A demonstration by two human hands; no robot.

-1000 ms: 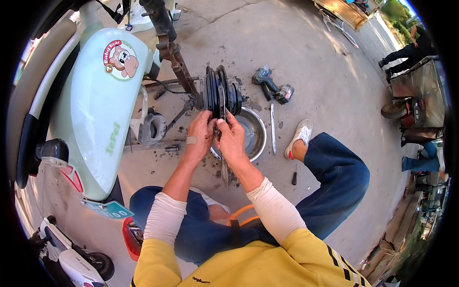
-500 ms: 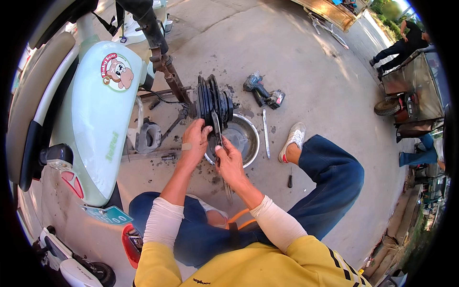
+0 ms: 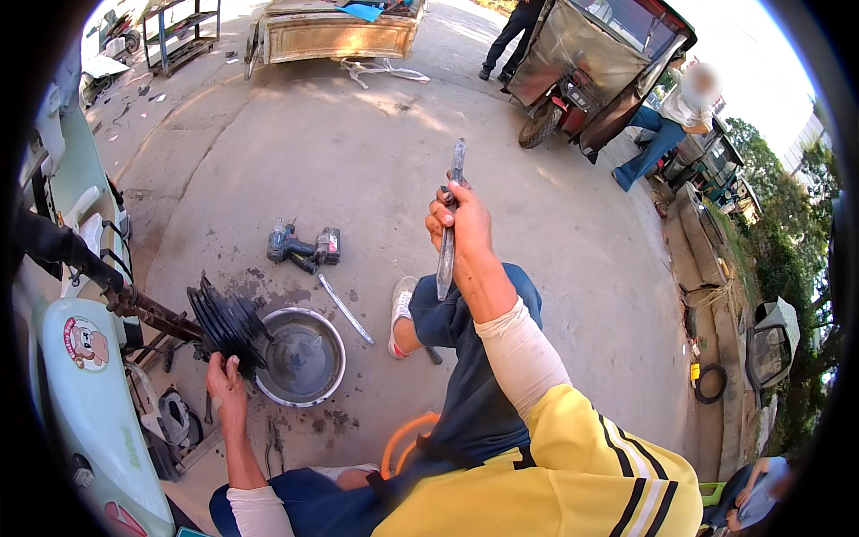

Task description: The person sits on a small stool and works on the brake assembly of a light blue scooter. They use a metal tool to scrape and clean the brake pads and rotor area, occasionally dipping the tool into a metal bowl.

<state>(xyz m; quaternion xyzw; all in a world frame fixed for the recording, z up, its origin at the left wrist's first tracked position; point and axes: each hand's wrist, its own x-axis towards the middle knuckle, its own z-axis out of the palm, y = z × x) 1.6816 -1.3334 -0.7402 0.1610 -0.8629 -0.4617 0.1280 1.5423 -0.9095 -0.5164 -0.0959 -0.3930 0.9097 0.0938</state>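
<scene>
My right hand (image 3: 465, 219) is raised at the centre, closed around a long flat metal bar (image 3: 446, 273) held upright, away from the wheel. My left hand (image 3: 225, 385) grips the lower edge of a black ribbed wheel (image 3: 219, 313) on the rusty fork (image 3: 152, 309) at the left. A steel bowl (image 3: 301, 358) with a shallow bottom sits right beside the wheel. A curved silver bar (image 3: 344, 309) lies beyond the bowl, and a dark cordless power tool (image 3: 295, 246) lies farther back.
A pale scooter body (image 3: 85, 412) stands at left. At the back are a rusty cart (image 3: 331, 40), a covered three-wheeler (image 3: 591, 80), a person in dark trousers (image 3: 510, 36) and another in blue trousers (image 3: 662, 134). A seated person (image 3: 752, 492) is at lower right, near a kerb (image 3: 693, 251).
My right hand has pulled the bar away from the wheel and raised it to the right. My left hand stays at the wheel. The view has swung right and upward.
</scene>
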